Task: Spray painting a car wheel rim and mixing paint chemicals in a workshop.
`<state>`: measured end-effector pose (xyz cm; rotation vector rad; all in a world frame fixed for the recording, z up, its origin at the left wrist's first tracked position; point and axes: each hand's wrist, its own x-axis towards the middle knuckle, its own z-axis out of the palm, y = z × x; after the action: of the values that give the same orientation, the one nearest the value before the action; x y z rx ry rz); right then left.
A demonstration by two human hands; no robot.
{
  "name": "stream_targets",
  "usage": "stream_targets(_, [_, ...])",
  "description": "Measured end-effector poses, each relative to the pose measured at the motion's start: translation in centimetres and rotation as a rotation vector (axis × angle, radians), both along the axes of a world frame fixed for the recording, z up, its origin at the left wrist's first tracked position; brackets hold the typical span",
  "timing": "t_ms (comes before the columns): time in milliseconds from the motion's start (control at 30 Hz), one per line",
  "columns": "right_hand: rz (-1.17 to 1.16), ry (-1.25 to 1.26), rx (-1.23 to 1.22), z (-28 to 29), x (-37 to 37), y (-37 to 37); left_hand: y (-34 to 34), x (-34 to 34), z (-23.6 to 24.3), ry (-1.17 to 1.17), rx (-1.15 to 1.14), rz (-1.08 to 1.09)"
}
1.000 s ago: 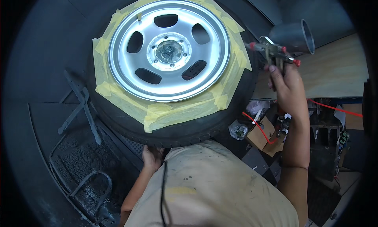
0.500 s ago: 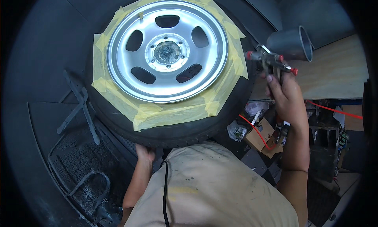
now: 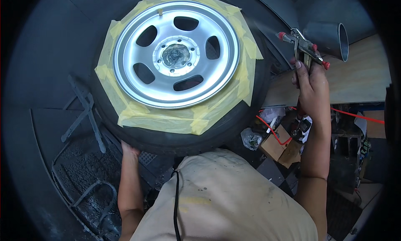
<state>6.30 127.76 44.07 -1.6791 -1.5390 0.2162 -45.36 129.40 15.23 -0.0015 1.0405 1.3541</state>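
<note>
A silver wheel rim (image 3: 144,81) with several oval openings is mounted in a black tire (image 3: 175,142). Yellow masking tape and paper (image 3: 154,120) cover the tire's sidewall around the rim, and crumpled covering fills the hub. My left hand (image 3: 130,150) grips the tire's lower left edge; its fingers are hidden beneath the rubber. To the right of the wheel, my right hand (image 3: 311,88) is closed around the handle of a spray gun (image 3: 306,46). The gun's nozzle points left toward the wheel, apart from it, and a grey metal cup (image 3: 321,36) sits beside its body.
A red hose (image 3: 273,136) runs below the gun, near an opened cardboard box (image 3: 277,145) and a clear plastic bag (image 3: 251,138). A wooden board (image 3: 355,80) lies at the right. Paint-coated metal bars (image 3: 85,107) stand on the left.
The wheel has turned clockwise, its masking turning with it. My left hand has moved left along the tire's edge. My right hand has carried the spray gun and cup right and slightly away.
</note>
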Motion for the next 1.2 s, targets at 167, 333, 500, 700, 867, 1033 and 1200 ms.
stream_targets(167, [0.076,-0.098,-0.029,-2.0,0.0,-1.8,1.4,-2.2,-1.3,0.093,0.062,0.018])
stream_targets(333, [0.294,-0.042,-0.182,-2.4,1.2,-3.4,0.4,-1.4,-5.3,0.106,0.199,0.32])
stream_targets(500, [0.183,-0.082,-0.056,-2.0,1.6,-4.7,-7.3,6.6,-3.6,0.077,0.116,0.269])
stream_targets(700, [0.061,0.0,0.029,-2.9,2.9,-5.3,-15.9,16.2,-2.1,0.081,-0.052,0.183])
stream_targets(867, [0.091,-0.067,-0.045,-3.4,3.9,-7.2,-15.9,16.3,0.9,0.12,-0.084,0.141])
stream_targets(1033, [0.212,0.004,-0.246,-2.8,5.3,-10.1,-14.2,14.3,2.7,0.236,-0.138,0.158])
stream_targets(1200, [0.189,-0.04,-0.24,-2.6,10.3,-10.7,-11.7,10.9,1.8,0.288,-0.127,0.108])
